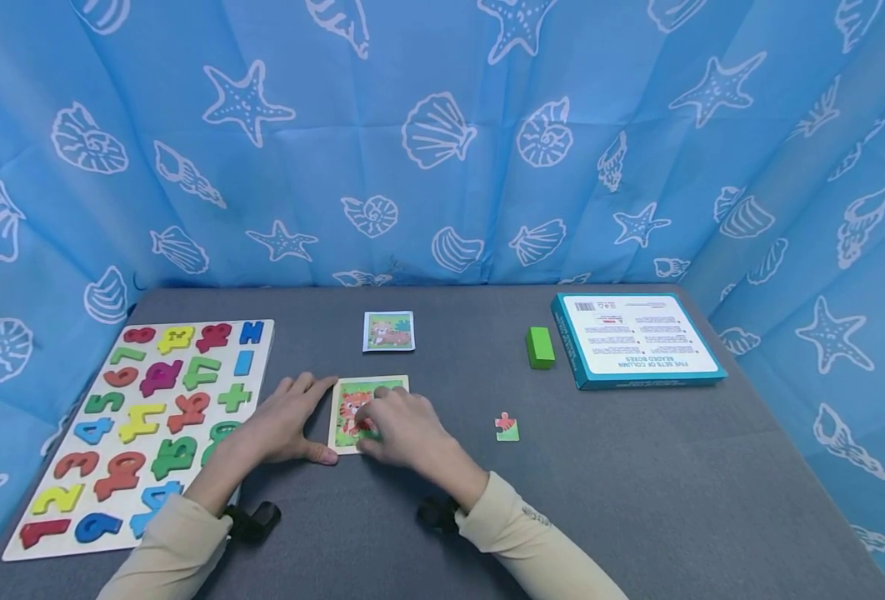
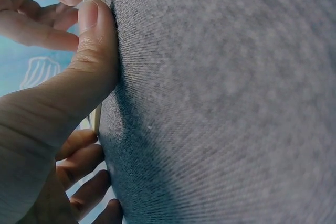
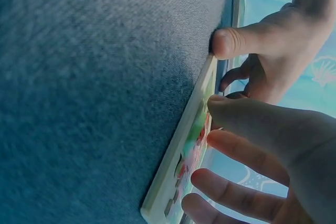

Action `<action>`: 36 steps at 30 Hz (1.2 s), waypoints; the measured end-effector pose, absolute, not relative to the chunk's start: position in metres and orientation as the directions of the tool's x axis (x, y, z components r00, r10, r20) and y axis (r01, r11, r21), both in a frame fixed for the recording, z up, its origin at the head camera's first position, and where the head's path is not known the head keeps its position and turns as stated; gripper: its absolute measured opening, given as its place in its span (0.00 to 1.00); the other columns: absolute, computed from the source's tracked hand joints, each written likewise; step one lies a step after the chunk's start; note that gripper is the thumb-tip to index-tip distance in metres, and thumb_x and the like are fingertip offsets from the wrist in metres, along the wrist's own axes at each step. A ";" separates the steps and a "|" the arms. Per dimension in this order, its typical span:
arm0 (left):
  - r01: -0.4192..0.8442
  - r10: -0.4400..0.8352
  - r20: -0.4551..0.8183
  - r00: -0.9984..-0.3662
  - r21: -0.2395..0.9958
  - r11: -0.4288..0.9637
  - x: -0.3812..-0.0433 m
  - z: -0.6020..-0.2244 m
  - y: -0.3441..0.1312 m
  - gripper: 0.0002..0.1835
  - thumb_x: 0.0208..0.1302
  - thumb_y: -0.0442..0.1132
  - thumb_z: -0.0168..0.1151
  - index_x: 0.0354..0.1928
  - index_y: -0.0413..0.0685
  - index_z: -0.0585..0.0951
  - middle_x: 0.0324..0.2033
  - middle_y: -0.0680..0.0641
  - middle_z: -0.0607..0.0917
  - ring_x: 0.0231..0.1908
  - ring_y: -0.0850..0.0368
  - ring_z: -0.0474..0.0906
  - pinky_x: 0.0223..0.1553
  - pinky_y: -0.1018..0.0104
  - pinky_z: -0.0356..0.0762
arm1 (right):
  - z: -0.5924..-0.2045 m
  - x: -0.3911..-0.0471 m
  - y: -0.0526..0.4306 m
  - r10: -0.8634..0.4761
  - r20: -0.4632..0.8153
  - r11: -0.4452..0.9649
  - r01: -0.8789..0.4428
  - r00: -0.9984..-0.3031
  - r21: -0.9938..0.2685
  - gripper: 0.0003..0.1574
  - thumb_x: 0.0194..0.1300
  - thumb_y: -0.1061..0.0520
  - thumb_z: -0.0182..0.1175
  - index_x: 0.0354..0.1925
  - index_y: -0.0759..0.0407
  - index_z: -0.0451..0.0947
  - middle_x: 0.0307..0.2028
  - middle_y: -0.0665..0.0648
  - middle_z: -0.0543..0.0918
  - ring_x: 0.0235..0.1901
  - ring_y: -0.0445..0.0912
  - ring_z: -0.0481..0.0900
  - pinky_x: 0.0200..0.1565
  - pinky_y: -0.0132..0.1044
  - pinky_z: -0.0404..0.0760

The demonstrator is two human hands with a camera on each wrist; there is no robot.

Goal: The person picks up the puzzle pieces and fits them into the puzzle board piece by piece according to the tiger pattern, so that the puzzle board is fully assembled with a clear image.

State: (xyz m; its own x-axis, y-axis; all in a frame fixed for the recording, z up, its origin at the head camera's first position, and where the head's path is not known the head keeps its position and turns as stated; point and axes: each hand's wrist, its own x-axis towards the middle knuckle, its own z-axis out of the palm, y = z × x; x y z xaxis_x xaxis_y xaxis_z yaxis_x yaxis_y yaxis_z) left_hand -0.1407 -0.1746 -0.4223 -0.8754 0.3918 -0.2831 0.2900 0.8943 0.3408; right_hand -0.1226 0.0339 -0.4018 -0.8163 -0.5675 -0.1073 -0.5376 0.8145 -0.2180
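Note:
A small wooden jigsaw puzzle with a tiger picture and a pale frame lies flat on the grey table. My left hand holds its left side, thumb at the near corner and fingers at the far one. Over the right half of the puzzle is my right hand. Its thumb and index finger pinch a jigsaw piece at the picture's surface, largely covered by the fingers; the other fingers spread over the board. A loose jigsaw piece, red and green, lies to the right, apart from both hands.
A number board with colourful pieces lies at the left, beneath the left forearm. Beyond the puzzle is a small picture card. A green block stands beside a teal-edged box at back right. A blue curtain hangs behind.

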 end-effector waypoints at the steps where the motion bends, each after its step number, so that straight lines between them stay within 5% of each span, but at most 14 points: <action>1: 0.291 0.392 -0.283 -0.875 0.340 0.894 -0.141 -0.422 -0.175 0.64 0.43 0.67 0.80 0.77 0.42 0.62 0.54 0.41 0.74 0.47 0.49 0.65 0.47 0.53 0.68 | -0.402 -0.123 0.034 -0.567 -0.104 0.815 -0.538 -0.817 -0.215 0.15 0.66 0.45 0.70 0.50 0.43 0.88 0.38 0.48 0.84 0.32 0.39 0.75 0.26 0.32 0.69; 9: 0.290 0.392 -0.287 -0.874 0.340 0.895 -0.141 -0.423 -0.174 0.64 0.43 0.67 0.80 0.77 0.42 0.62 0.56 0.41 0.74 0.47 0.49 0.65 0.47 0.52 0.69 | -0.402 -0.121 0.037 -0.567 -0.092 0.813 -0.538 -0.819 -0.221 0.12 0.66 0.47 0.70 0.48 0.44 0.89 0.41 0.49 0.86 0.38 0.43 0.82 0.31 0.36 0.77; 36: 0.291 0.396 -0.285 -0.873 0.347 0.892 -0.139 -0.421 -0.173 0.63 0.43 0.67 0.80 0.77 0.42 0.62 0.55 0.41 0.74 0.47 0.49 0.65 0.47 0.53 0.68 | -0.406 -0.116 0.031 -0.529 -0.066 0.819 -0.489 -0.846 -0.300 0.08 0.62 0.52 0.74 0.41 0.49 0.91 0.38 0.50 0.85 0.36 0.41 0.81 0.32 0.35 0.78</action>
State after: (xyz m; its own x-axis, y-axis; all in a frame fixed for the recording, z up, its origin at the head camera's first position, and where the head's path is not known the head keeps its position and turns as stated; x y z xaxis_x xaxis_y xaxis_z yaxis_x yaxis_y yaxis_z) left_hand -0.1388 -0.1729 -0.4211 -0.8729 0.3958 -0.2853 0.2910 0.8917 0.3467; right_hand -0.1165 0.0314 -0.4063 -0.8459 -0.5292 -0.0664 -0.4889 0.8191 -0.3001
